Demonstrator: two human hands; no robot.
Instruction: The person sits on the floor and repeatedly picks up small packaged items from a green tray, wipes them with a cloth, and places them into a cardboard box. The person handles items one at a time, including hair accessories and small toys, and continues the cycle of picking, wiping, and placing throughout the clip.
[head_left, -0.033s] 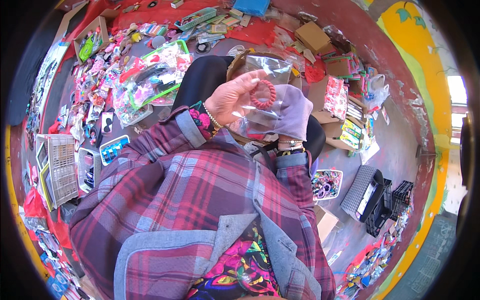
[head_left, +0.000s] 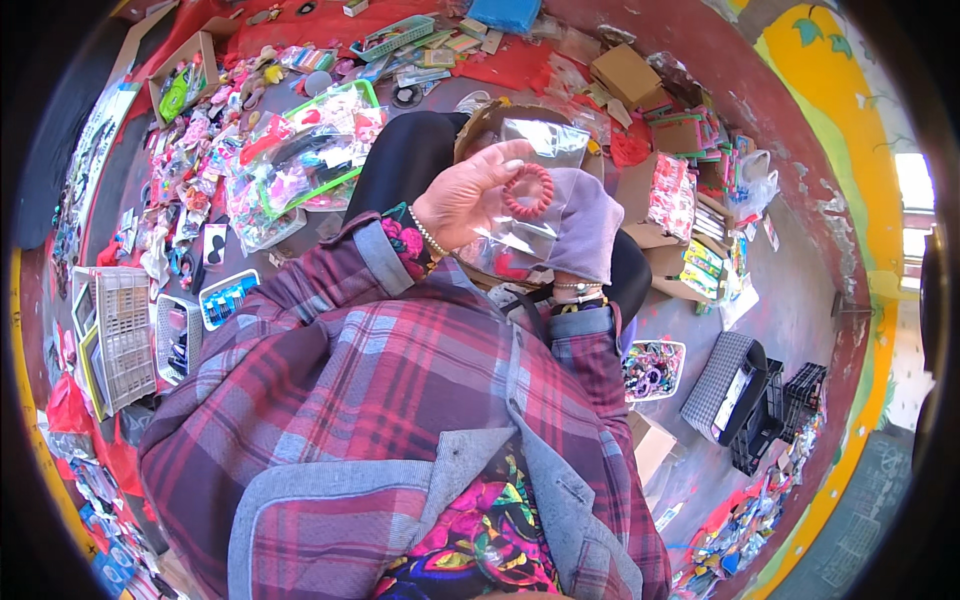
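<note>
My left hand [head_left: 462, 200] is closed at thumb and fingers on the edge of a clear plastic bag [head_left: 540, 237]. Inside or behind its film shows a coral-red coiled hair tie [head_left: 528, 191]. My right hand is hidden under a lavender cloth [head_left: 588, 225], and only its beaded wrist shows below; what its fingers do cannot be seen. Beneath the bag and cloth, an open cardboard box [head_left: 478, 135] stands between my knees. Something red lies low behind the bag, too blurred to name.
A green-rimmed tray [head_left: 372, 95] heaped with bagged goods sits left. Cardboard boxes [head_left: 625, 75] stand to the right. Nearer are a white basket of hair ties [head_left: 682, 366], a checked bin [head_left: 722, 375], a blue-filled white basket [head_left: 228, 300] and a grey crate [head_left: 125, 330].
The plastic bag has tilted and shifted slightly to the right, with the hair tie turning a little. My left hand stays closed on it; the cloth over my right hand has barely moved.
</note>
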